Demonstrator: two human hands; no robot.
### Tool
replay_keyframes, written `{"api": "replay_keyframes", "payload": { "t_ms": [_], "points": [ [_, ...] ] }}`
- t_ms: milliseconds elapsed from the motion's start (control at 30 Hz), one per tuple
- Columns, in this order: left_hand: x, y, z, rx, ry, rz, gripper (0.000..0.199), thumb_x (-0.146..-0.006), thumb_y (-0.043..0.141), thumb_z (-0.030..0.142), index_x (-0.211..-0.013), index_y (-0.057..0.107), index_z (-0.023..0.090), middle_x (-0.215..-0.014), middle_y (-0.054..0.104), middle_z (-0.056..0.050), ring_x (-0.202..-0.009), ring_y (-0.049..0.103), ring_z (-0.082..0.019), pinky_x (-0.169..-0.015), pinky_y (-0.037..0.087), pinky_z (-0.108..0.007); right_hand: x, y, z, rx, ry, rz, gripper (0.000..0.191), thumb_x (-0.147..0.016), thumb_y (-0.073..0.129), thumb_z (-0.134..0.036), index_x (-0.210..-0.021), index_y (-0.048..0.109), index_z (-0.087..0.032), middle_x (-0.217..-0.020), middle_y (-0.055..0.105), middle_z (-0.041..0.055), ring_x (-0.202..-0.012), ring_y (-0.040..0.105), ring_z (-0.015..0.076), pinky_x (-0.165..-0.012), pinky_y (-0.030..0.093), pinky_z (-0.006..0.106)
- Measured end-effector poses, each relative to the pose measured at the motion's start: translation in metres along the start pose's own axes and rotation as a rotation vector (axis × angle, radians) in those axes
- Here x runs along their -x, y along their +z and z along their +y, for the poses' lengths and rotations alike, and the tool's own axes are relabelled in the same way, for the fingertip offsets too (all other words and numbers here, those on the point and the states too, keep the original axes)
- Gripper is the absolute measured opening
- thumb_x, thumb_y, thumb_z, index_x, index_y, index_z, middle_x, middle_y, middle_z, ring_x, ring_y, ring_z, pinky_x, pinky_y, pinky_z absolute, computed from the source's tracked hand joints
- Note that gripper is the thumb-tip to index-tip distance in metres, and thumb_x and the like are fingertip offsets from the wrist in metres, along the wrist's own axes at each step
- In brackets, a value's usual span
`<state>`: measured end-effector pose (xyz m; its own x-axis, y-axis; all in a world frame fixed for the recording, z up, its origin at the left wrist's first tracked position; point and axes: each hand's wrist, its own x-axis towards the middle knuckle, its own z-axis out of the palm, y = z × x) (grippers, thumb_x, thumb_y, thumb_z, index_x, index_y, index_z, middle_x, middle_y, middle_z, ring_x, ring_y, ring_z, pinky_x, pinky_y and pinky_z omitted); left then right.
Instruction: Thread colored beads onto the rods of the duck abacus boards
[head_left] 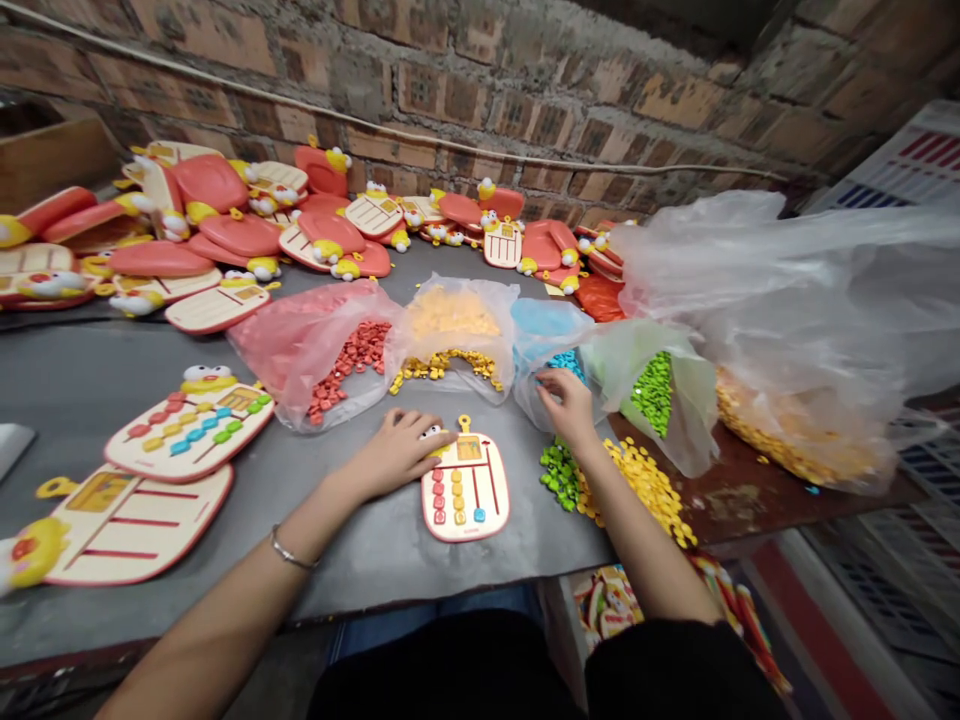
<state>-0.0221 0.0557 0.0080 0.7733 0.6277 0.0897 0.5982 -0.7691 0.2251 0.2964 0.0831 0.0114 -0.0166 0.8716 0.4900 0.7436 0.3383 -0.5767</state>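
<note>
A cream toy board (466,490) with a red rim lies on the grey table in front of me. Red and yellow beads fill two of its slots, and a single blue bead (479,515) sits in the third. Across the board's upper left, my left hand (401,450) has its fingers closed around the toy's head, partly hiding it. My right hand (566,405) is at the mouth of a bag of blue beads (568,362), fingers bent together; anything between the fingertips is too small to make out.
Bags of red (360,350), yellow (450,365) and green beads (652,393) flank the blue one. Loose green (559,475) and yellow beads (649,490) lie under my right forearm. Two boards (191,430) overlap at left. Many boards (247,235) are heaped by the brick wall.
</note>
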Motion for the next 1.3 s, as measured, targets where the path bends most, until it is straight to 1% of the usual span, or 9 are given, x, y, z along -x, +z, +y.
{"api": "replay_keyframes", "payload": {
  "t_ms": [100,233,367,500,767,933,1100,1167,1300],
  "points": [
    [0.0,0.0,0.0,0.012,-0.002,-0.003,0.036,-0.101,0.039,0.034,-0.135,0.05,0.034,-0.125,0.055,-0.006,-0.108,0.049,-0.025,-0.092,0.029,-0.04,0.032,-0.006,-0.037,-0.112,-0.086,0.041,0.014,-0.091,0.053,-0.023,-0.095,0.066,-0.022,-0.099,0.066,0.0084,-0.095,0.063,0.0227,-0.08,0.054,0.038],
    [0.0,-0.002,0.001,0.007,-0.002,-0.029,0.037,-0.101,0.04,0.035,-0.137,0.048,0.033,-0.126,0.055,-0.007,-0.11,0.048,-0.026,-0.091,0.03,-0.04,0.054,0.012,-0.069,-0.16,-0.227,-0.251,0.012,-0.093,0.053,-0.02,-0.091,0.065,-0.021,-0.095,0.066,0.0076,-0.09,0.063,0.021,-0.081,0.053,0.036],
    [-0.001,-0.005,0.003,0.013,-0.011,-0.042,0.036,-0.101,0.04,0.035,-0.135,0.05,0.031,-0.126,0.055,-0.007,-0.111,0.048,-0.026,-0.092,0.03,-0.041,0.055,0.032,-0.063,-0.034,-0.274,-0.35,0.019,-0.094,0.05,-0.018,-0.081,0.063,-0.02,-0.088,0.064,0.0082,-0.085,0.058,0.0215,-0.077,0.05,0.036],
    [-0.001,-0.005,0.004,-0.005,-0.008,-0.039,0.036,-0.101,0.038,0.036,-0.135,0.05,0.031,-0.127,0.055,-0.007,-0.111,0.048,-0.027,-0.092,0.029,-0.042,0.056,0.033,-0.054,0.022,-0.305,-0.383,0.023,-0.095,0.049,-0.018,-0.077,0.064,-0.02,-0.086,0.062,0.0083,-0.082,0.055,0.0217,-0.075,0.048,0.035],
    [-0.001,-0.004,0.002,-0.028,0.002,-0.041,0.036,-0.101,0.041,0.037,-0.135,0.049,0.031,-0.128,0.055,-0.007,-0.11,0.048,-0.027,-0.09,0.029,-0.042,0.055,0.012,-0.061,-0.146,-0.321,-0.598,0.019,-0.095,0.051,-0.019,-0.082,0.064,-0.019,-0.086,0.061,0.0059,-0.081,0.058,0.0185,-0.073,0.05,0.03],
    [-0.001,-0.004,0.0,-0.004,0.016,-0.036,0.035,-0.1,0.044,0.036,-0.134,0.051,0.031,-0.125,0.055,-0.007,-0.111,0.048,-0.026,-0.089,0.03,-0.04,0.056,0.022,-0.071,-0.236,-0.312,-0.612,0.02,-0.095,0.051,-0.019,-0.08,0.063,-0.018,-0.083,0.061,0.0058,-0.079,0.057,0.0177,-0.072,0.049,0.03],
    [-0.001,-0.004,-0.002,0.026,0.01,-0.045,0.034,-0.1,0.045,0.035,-0.133,0.052,0.032,-0.123,0.055,-0.006,-0.109,0.048,-0.026,-0.088,0.031,-0.039,0.051,0.006,-0.08,-0.481,-0.328,-0.917,0.015,-0.092,0.06,-0.026,-0.08,0.065,-0.018,-0.08,0.064,0.0031,-0.08,0.061,0.0165,-0.078,0.049,0.03],
    [0.0,-0.004,-0.002,0.029,0.008,-0.046,0.034,-0.099,0.045,0.034,-0.133,0.051,0.033,-0.124,0.055,-0.006,-0.109,0.048,-0.026,-0.088,0.031,-0.039,0.044,-0.009,-0.068,-0.519,-0.235,-0.806,0.016,-0.091,0.061,-0.029,-0.079,0.064,-0.019,-0.08,0.065,0.0028,-0.078,0.061,0.0167,-0.076,0.05,0.03],
    [0.0,-0.004,-0.002,0.036,0.0,-0.055,0.035,-0.099,0.046,0.033,-0.134,0.051,0.033,-0.125,0.054,-0.006,-0.108,0.048,-0.026,-0.089,0.031,-0.039,0.013,-0.02,-0.013,-0.248,0.08,-0.151,0.021,-0.088,0.057,-0.031,-0.071,0.057,-0.018,-0.069,0.06,0.0016,-0.065,0.057,0.0169,-0.062,0.047,0.028]
  ]
}}
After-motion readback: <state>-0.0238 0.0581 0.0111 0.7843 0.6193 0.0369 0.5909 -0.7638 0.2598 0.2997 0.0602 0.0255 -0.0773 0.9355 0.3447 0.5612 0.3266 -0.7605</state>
